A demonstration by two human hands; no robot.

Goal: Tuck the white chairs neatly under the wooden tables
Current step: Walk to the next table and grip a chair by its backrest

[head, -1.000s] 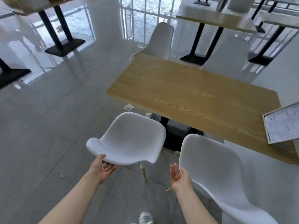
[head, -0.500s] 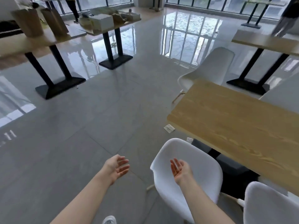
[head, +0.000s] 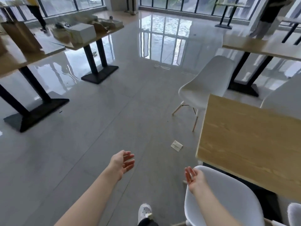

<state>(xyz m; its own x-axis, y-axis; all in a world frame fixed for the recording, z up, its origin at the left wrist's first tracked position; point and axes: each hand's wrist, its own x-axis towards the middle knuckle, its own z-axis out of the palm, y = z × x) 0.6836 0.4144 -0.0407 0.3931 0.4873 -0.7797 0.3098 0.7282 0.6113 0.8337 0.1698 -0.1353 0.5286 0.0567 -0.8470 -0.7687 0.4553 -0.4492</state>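
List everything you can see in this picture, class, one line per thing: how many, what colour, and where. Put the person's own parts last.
wooden table: one, light wood, near right.
white chairs: three in part or whole; nearest chair lower right by that table, far chair beyond its far end, chair edge bottom right corner.
other tables: light tops on black pedestals; left table, cluttered table, far right table.
boxes: white and brown, on the cluttered table.
paper scrap: one, pale, on the grey floor.
shoe: one, white, bottom centre.
left hand: open, empty, over the floor.
right hand: open, empty, by the nearest chair's back.
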